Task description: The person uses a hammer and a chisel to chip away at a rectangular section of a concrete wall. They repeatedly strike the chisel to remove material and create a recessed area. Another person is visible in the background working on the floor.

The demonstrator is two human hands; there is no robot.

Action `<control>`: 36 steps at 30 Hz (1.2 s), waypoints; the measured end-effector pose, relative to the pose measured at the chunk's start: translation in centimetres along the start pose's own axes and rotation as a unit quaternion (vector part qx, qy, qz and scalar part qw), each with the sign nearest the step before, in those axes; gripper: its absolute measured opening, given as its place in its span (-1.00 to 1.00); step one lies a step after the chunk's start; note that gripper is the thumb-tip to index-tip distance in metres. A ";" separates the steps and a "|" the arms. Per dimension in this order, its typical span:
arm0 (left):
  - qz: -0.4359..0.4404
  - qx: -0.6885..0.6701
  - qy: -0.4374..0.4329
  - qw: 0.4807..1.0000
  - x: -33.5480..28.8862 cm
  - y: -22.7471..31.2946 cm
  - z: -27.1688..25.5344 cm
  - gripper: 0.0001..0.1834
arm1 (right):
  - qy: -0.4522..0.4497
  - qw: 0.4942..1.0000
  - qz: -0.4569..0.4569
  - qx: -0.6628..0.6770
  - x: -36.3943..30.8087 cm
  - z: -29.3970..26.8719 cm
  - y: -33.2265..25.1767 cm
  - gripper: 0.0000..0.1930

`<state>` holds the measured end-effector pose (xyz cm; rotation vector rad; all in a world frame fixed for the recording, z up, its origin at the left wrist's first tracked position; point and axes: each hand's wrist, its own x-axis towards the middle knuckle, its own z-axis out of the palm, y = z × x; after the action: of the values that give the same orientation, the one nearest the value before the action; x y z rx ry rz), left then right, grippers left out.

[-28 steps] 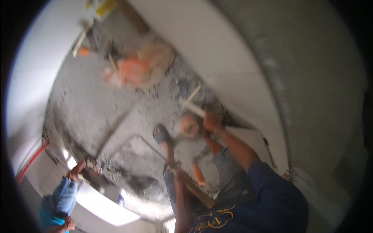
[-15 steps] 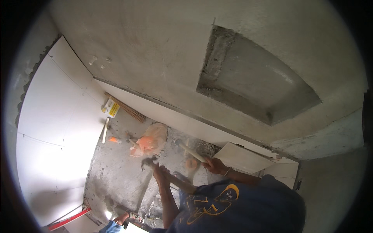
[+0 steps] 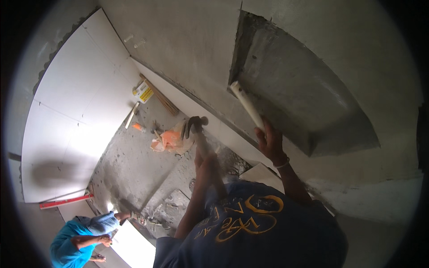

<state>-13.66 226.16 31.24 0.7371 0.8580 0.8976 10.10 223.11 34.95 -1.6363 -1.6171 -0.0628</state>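
Observation:
My left hand (image 3: 206,169) is closed around the handle of a claw hammer (image 3: 195,127), whose dark head points up and away from me. Farther right, my right hand (image 3: 271,144) grips a pale, round, stick-like tool (image 3: 248,105). Its far end lies over the lower left corner of a rectangular recess (image 3: 299,85) in the grey wall. Whether that end touches the wall, I cannot tell. Beyond the hammer, a translucent bag with orange contents (image 3: 170,139) rests on the rough floor.
White panels (image 3: 71,120) line the left wall. A white and yellow container (image 3: 143,92) and thin wooden strips (image 3: 161,98) stand in the far corner. Near a red level-like bar (image 3: 67,201) at lower left, a person in a blue shirt (image 3: 71,243) bends. Rubble (image 3: 174,201) covers the floor.
Both hands have risen; the hammer has moved up and right. The pale tool has gone from above the floor to the wall recess. More of the other person shows at lower left.

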 end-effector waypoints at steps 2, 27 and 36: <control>0.005 0.007 0.024 1.000 0.6 -0.4 1.5 -0.66 | -0.045 0.999 0.024 0.008 0.2 -0.2 2.2 -0.55; 0.273 0.061 -0.206 0.938 7.6 5.3 2.1 -0.41 | 0.143 0.976 0.149 0.072 8.3 3.3 -0.9 -0.60; 0.275 0.107 -0.178 0.939 7.3 5.2 5.3 -0.42 | 0.094 0.962 0.172 0.191 11.0 3.0 1.2 -0.68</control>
<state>-8.28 233.85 35.74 1.3271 0.4276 1.1248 11.61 233.89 38.41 -1.5291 -1.1019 0.2529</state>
